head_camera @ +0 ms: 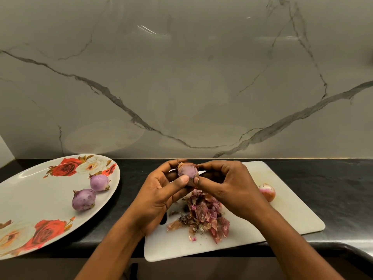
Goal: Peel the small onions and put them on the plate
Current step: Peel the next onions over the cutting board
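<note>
While two peeled onions (83, 199) lie on the plate (24, 199), we hold a small onion (187, 171) above the cutting board (292, 215), left hand (159, 197) fingers curled around it, right hand (228, 186) pinching its skin.

Oval rose-print plate (40, 199) sits on L part of black stone counter (131, 178); white plastic cutting board (282, 215) to its R, strip of counter btwn. On plate, near R rim: front peeled purple onion (83, 199) w/ rear peeled purple onion (99, 182) just behind-R of it. On board: heap of dry pink onion skins (205, 217) mid-front; unpeeled reddish onion (267, 191) R of heap, apart. Above board, behind heap: part-peeled purple onion (187, 171) held btwn left hand (159, 195) & right hand (228, 186). Veined marble wall (181, 87) behind counter.
</note>
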{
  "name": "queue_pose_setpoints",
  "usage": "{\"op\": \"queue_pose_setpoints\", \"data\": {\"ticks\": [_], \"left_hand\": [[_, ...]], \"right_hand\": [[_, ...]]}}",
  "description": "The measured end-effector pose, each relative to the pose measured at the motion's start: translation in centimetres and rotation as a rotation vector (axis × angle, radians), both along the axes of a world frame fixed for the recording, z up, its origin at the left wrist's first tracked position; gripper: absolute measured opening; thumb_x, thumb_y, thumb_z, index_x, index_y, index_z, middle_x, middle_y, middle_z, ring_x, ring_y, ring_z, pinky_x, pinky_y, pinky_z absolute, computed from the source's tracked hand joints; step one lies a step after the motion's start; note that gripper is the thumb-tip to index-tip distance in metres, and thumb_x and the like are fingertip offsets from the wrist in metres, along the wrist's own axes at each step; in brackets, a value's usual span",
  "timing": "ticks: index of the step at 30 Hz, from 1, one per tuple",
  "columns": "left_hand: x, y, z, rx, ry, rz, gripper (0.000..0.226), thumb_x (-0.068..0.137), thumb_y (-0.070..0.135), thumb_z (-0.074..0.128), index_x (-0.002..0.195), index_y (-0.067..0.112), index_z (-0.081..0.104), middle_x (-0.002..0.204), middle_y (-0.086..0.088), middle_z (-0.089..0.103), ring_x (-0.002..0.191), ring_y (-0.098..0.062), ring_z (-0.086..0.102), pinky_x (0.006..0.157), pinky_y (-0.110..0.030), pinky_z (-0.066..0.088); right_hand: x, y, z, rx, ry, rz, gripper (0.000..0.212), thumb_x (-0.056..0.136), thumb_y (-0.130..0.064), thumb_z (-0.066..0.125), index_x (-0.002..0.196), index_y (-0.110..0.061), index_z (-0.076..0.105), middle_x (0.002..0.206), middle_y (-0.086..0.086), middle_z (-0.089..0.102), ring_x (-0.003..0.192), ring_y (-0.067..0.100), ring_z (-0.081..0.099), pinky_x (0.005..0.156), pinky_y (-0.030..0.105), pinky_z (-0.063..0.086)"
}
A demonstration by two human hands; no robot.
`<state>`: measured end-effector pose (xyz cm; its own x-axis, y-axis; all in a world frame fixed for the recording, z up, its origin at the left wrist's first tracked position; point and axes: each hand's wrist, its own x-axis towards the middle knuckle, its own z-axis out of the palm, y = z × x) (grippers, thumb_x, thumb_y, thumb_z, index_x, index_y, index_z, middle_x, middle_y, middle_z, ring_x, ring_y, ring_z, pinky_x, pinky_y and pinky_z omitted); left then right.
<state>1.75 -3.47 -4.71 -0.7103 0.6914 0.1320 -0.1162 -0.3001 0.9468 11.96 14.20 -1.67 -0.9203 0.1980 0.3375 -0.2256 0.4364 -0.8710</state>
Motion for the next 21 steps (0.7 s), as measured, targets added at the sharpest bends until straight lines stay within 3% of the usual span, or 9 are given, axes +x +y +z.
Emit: {"op": "queue_pose_setpoints", "data": {"ticks": [5, 9, 14, 18, 21], "left_hand": [[-0.5, -0.1, 0.4, -0.096, 0.147, -0.030, 0.049, 0.092, 0.015, 0.070, 0.139, 0.012, 0.057, 0.126, -0.015, 0.074, 0.120, -0.033, 0.071, 0.104, -0.042, 0.058], [-1.0, -0.3, 0.2, -0.142, 0.208, 0.010, 0.050, 0.091, 0.016, 0.079, 0.137, 0.016, 0.060, 0.126, -0.012, 0.074, 0.120, -0.031, 0.071, 0.103, -0.044, 0.057], [-1.2, -0.5, -0.4, -0.167, 0.244, 0.042, 0.052, 0.084, 0.009, 0.080, 0.132, 0.016, 0.062, 0.125, -0.011, 0.074, 0.120, -0.029, 0.071, 0.097, -0.038, 0.060], [-1.2, -0.6, -0.8, -0.166, 0.239, 0.051, 0.054, 0.082, 0.006, 0.080, 0.132, 0.013, 0.061, 0.125, -0.012, 0.074, 0.119, -0.030, 0.071, 0.092, -0.035, 0.061], [-1.3, -0.6, -0.9, -0.163, 0.213, 0.034, 0.054, 0.083, 0.006, 0.079, 0.134, 0.013, 0.060, 0.125, -0.013, 0.074, 0.119, -0.031, 0.071, 0.093, -0.035, 0.061]], "right_hand": [[-0.6, 1.1, -0.9, 0.015, 0.053, -0.120, 0.019, 0.086, -0.018, 0.084, 0.105, -0.022, 0.083, 0.090, -0.009, 0.081, 0.085, 0.011, 0.078, 0.080, 0.036, 0.066], [-0.8, 1.5, -1.4, 0.001, 0.043, -0.057, 0.020, 0.087, -0.025, 0.081, 0.107, -0.025, 0.082, 0.094, -0.010, 0.081, 0.089, 0.011, 0.078, 0.080, 0.030, 0.064], [-1.1, 1.7, -1.8, -0.020, 0.036, 0.003, 0.041, 0.078, -0.042, 0.077, 0.113, -0.022, 0.080, 0.099, -0.007, 0.081, 0.095, 0.010, 0.077, 0.080, 0.026, 0.063], [-1.2, 1.8, -2.1, -0.048, 0.038, 0.041, 0.039, 0.079, -0.037, 0.078, 0.114, -0.021, 0.080, 0.100, -0.007, 0.081, 0.095, 0.011, 0.078, 0.081, 0.027, 0.064], [-1.1, 2.1, -2.4, -0.093, 0.042, 0.049, 0.025, 0.086, -0.022, 0.080, 0.110, -0.023, 0.080, 0.097, -0.005, 0.082, 0.092, 0.020, 0.079, 0.080, 0.032, 0.065]]}}
